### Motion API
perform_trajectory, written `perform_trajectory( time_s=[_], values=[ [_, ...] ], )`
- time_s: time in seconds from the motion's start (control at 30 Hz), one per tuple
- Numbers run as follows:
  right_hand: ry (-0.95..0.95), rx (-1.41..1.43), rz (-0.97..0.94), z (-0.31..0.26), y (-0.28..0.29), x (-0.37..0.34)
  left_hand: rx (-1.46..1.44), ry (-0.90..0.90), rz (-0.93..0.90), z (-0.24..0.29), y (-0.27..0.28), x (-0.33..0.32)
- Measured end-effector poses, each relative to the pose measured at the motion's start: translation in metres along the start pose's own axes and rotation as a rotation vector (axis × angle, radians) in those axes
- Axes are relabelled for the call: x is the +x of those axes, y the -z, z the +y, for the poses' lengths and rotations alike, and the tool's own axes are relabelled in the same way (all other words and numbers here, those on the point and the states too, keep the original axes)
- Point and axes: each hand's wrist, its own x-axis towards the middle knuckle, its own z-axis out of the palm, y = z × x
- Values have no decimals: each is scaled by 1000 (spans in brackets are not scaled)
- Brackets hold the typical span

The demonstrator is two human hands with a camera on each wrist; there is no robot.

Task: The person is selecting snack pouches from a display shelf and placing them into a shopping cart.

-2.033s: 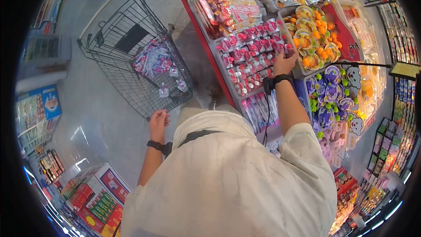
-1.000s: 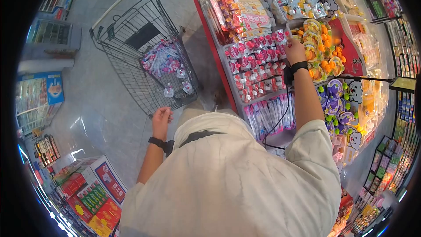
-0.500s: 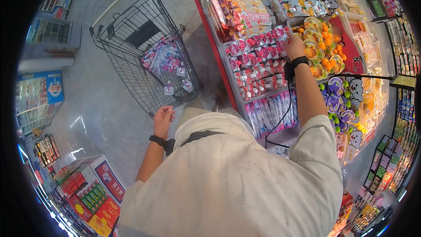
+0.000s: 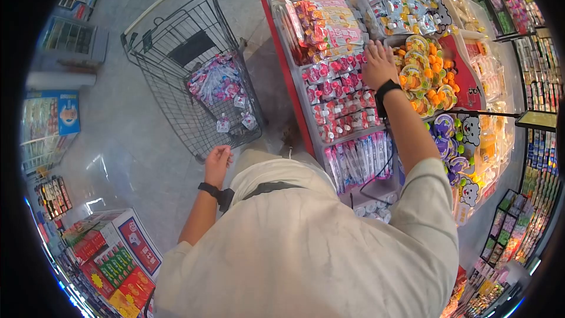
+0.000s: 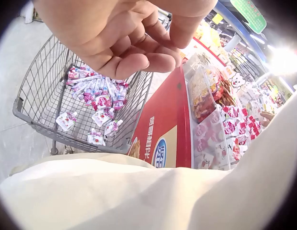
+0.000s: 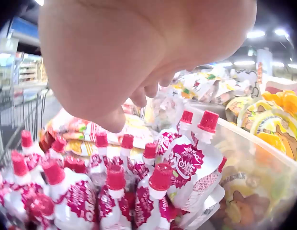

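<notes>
My right hand is stretched over the far right corner of a bin of jelly pouches, fingers extended and nothing in its grasp. In the right wrist view, white-and-magenta pouches with pink screw caps stand upright in rows just below the palm. My left hand hangs by my hip near the shopping cart, fingers loosely curled and holding nothing. Inside the cart are a heap of slim pink-and-purple packs and several loose pouches.
A clear divider separates the pouches from orange-capped cups. Bagged snacks fill the bin beyond, with silvery pouches beside them. Slim packs occupy the nearer bin. The stand has a red side panel.
My right hand has come away from the back corner of the pouch bin and shifted left, its bent fingers now straightened. The left hand stays at my side.
</notes>
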Motion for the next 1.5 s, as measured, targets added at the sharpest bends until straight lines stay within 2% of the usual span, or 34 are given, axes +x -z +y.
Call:
perform_trajectory(
  time_s=[0.03,0.07,0.13,0.27,0.4,0.5,0.57,0.6,0.63,0.7,0.73,0.77,0.8,0.97,1.03,1.1,1.17,1.2,1.33,1.37,1.4,1.43,1.47,1.5],
  values=[
    [13,-66,-171,1,-8,11,5,-6,5,1,1,0],
    [11,-65,-166,2,-13,15,9,-16,11,2,2,1],
    [-34,-77,-408,4,-20,28,-5,-12,31,0,7,-2],
    [-29,-166,-474,0,-15,23,-49,23,78,-10,19,-10],
    [-16,-199,-438,-5,-14,17,-68,38,98,-27,19,-4],
    [-82,-70,-45,-28,7,0,-61,28,81,-25,19,7],
    [72,205,96,-65,53,-26,-54,13,60,-21,17,17],
    [203,444,200,-85,46,-40,-48,18,43,-22,17,23],
    [340,570,-10,-107,81,-52,-67,15,35,-25,18,29],
    [668,775,116,-149,78,-81,-89,16,29,-36,16,45],
    [735,818,133,-168,77,-91,-104,-14,-21,-45,16,56],
    [780,820,59,-183,86,-96,-117,-44,-38,-51,23,62],
    [828,836,-21,-197,85,-99,-164,-26,-9,-49,23,66],
    [862,975,-110,-271,79,-68,-277,133,113,-59,43,125],
    [777,1028,-182,-299,79,-43,-240,240,185,-68,51,159],
    [770,1036,-239,-329,64,-16,-237,215,224,-94,66,199],
    [662,1059,-338,-368,47,9,-145,199,322,-127,77,242],
    [657,1050,-364,-391,32,23,-155,221,312,-131,84,264],
    [109,1270,-569,-482,-69,59,-349,391,490,-145,99,333],
    [111,1266,-591,-501,-93,70,-333,395,517,-163,104,356],
    [-26,1213,-589,-522,-114,84,-334,406,526,-179,106,383],
    [-161,1162,-586,-543,-136,98,-255,379,598,-195,108,410],
    [-159,1171,-598,-562,-157,114,-169,350,665,-208,115,434],
    [-224,1114,-533,-577,-175,127,-232,259,576,-209,126,455]
  ],
)
